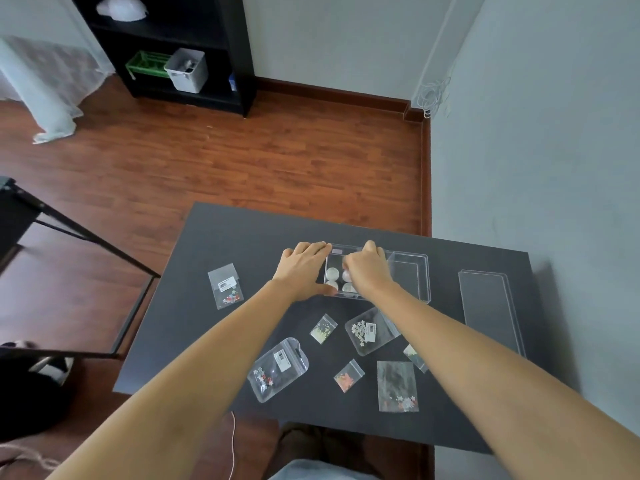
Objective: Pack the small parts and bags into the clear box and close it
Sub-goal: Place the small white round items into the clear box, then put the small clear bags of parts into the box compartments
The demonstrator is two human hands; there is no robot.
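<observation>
On table, clear box [408, 275] long axis left-right; left hand [304, 268] spread steadying; right hand [369, 268] grip unclear.

No text can be read. White barcode stickers sit on three bags: one near the tabletop's left edge [224, 284], one by the front edge [282, 361] and one toward the middle [370, 331], yet their print is too small to make out. A label on the white bin [187, 69] on the shelf is likewise blurred.
</observation>
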